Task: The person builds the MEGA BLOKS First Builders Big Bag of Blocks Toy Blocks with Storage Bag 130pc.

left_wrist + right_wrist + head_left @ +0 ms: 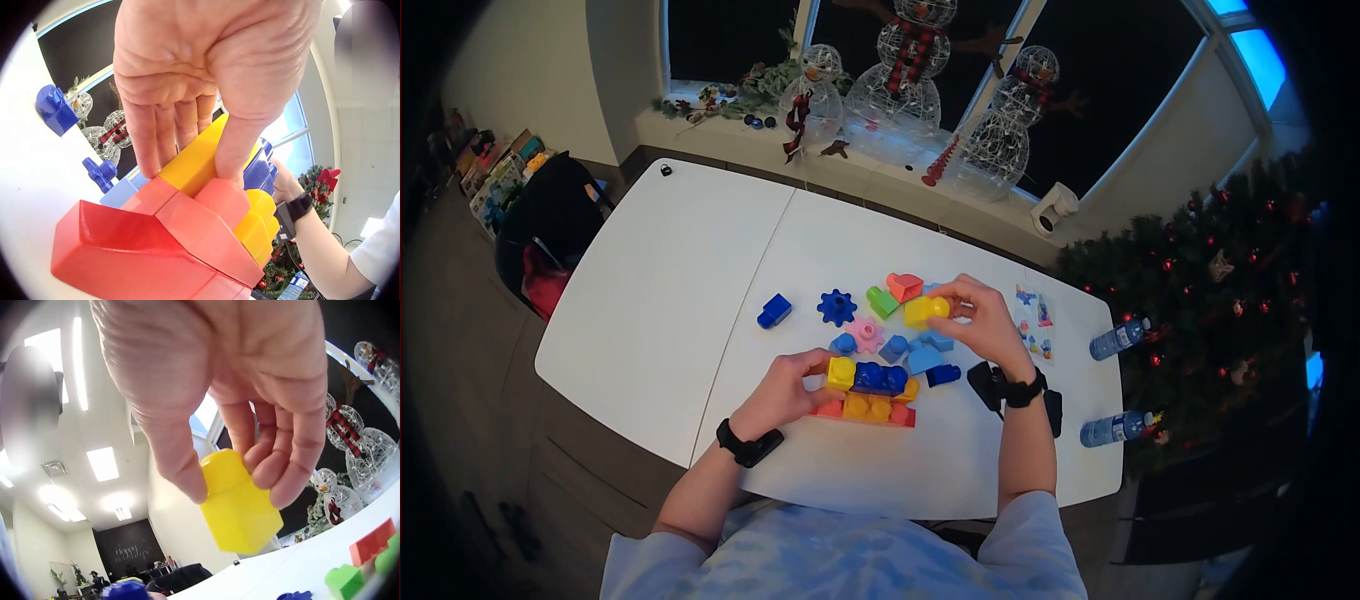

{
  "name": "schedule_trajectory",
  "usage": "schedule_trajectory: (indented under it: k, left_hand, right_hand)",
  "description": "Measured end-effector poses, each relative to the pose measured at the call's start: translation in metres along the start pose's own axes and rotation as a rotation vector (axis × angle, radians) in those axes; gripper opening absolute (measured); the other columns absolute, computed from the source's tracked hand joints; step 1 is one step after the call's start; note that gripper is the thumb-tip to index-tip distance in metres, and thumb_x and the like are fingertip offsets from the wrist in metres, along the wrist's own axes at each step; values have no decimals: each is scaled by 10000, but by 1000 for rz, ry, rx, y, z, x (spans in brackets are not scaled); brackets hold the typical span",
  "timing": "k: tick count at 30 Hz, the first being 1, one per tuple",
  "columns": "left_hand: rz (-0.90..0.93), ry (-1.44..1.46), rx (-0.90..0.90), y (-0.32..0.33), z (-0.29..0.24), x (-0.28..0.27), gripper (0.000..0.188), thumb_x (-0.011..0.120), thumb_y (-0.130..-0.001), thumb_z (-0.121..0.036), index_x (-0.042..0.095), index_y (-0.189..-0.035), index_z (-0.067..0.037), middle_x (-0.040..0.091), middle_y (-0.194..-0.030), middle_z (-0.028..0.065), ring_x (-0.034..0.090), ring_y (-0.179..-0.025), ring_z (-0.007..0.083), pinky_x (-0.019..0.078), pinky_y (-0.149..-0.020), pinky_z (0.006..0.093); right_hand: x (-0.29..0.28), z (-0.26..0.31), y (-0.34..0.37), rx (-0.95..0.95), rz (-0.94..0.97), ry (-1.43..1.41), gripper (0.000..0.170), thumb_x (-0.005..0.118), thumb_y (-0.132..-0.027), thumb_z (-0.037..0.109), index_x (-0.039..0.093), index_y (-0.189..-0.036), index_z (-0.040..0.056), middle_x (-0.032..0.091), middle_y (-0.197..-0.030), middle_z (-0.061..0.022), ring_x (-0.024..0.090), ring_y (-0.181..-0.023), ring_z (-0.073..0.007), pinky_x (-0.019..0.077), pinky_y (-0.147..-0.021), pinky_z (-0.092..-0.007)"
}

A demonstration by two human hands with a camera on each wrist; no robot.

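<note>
My right hand (978, 318) pinches a yellow block (240, 512) between thumb and fingers, held up over the loose blocks. My left hand (785, 390) grips the left end of a built stack of blocks, thumb on the near side and fingers behind. That stack has a red base (125, 250), coral and orange-yellow blocks (866, 407) above it, and dark blue blocks (880, 377) beside a yellow one (840, 373) on top. Behind the stack lie light blue blocks (924, 357), a pink gear (865, 335) and a dark blue gear (837, 307).
A dark blue block (775, 311) sits apart at the left. Green (882, 302) and coral (904, 287) blocks lie toward the back. Picture sheets (1036, 322), black devices (984, 385) and water bottles (1118, 339) are at the right of the white table (650, 300).
</note>
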State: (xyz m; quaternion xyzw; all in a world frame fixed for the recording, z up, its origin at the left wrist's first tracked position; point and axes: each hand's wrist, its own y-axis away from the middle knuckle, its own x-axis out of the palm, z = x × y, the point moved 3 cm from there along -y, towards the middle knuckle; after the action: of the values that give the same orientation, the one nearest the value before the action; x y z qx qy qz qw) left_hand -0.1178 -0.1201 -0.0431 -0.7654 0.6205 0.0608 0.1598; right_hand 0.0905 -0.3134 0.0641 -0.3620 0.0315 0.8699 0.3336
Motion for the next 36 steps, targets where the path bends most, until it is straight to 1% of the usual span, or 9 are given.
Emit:
schedule_trajectory:
  k: [8, 12, 14, 20, 25, 29, 31, 32, 36]
  left_hand:
    - [-1, -32, 2, 0, 3, 1, 472, 848, -802, -39, 665, -1234, 4, 757, -1141, 160, 732, -1110, 278, 562, -1004, 354]
    - [-7, -44, 2, 1, 2, 1, 478, 851, -801, -42, 662, -1238, 0, 757, -1137, 160, 734, -1100, 275, 563, -1000, 352]
    - [-6, -46, 1, 1, 2, 1, 478, 852, -801, -43, 662, -1237, 0, 757, -1137, 158, 735, -1100, 274, 563, -1001, 353]
    - [7, -52, -11, 0, 1, 2, 479, 853, -802, -42, 660, -1237, 5, 756, -1151, 154, 734, -1105, 264, 564, -998, 347]
    - [6, -41, -14, 0, -2, 2, 423, 836, -816, -7, 661, -1201, 13, 758, -1124, 120, 734, -1092, 232, 554, -1007, 344]
    - [18, -49, -22, 0, 0, 1, 487, 851, -806, -52, 654, -1248, 5, 755, -1157, 154, 729, -1118, 266, 559, -999, 352]
    - [19, -54, -35, 1, -1, 1, 482, 849, -809, -56, 655, -1247, 3, 754, -1156, 152, 728, -1120, 266, 559, -996, 355]
    - [32, -77, -8, 1, -3, 1, 481, 846, -815, -65, 656, -1252, -5, 750, -1163, 150, 724, -1122, 273, 558, -988, 361]
    - [63, -105, 11, -1, -15, 2, 471, 852, -841, -91, 643, -1257, -23, 734, -1190, 114, 699, -1133, 232, 516, -1046, 351]
  right_hand:
    - [14, 21, 69, 26, 152, -19, 340, 825, -814, 47, 755, -1146, 25, 746, -1169, -122, 738, -1041, -211, 616, -898, -312]
    - [29, 22, 75, 67, 151, -38, 340, 808, -838, 37, 740, -1170, 12, 754, -1124, -125, 753, -1007, -216, 613, -924, -327]
    - [34, 18, 76, 73, 149, -51, 361, 822, -858, 117, 723, -1191, 19, 748, -1120, -155, 740, -984, -282, 617, -903, -351]
    - [40, 16, 77, 48, 119, -29, 363, 823, -853, 70, 733, -1200, 14, 772, -1094, -145, 764, -984, -223, 611, -914, -314]
    - [34, 21, 74, 92, 235, 9, 408, 829, -857, 124, 718, -1237, 28, 765, -1117, -150, 751, -1014, -251, 595, -928, -330]
    - [1, 11, 50, 14, 419, -66, 506, 805, -879, 151, 662, -1358, 75, 726, -1262, -143, 716, -1113, -253, 563, -975, -334]
    - [-16, -9, 16, 81, 341, -318, 522, 775, -910, 165, 631, -1408, 99, 688, -1346, -127, 681, -1188, -239, 557, -994, -353]
    - [-20, -5, -5, -50, 308, -267, 482, 744, -942, 291, 661, -1392, 139, 686, -1345, -134, 637, -1267, -256, 533, -1027, -408]
    - [29, -10, -72, -235, 383, 68, 472, 755, -915, 310, 684, -1367, 195, 639, -1402, -160, 610, -1288, -326, 493, -1070, -448]
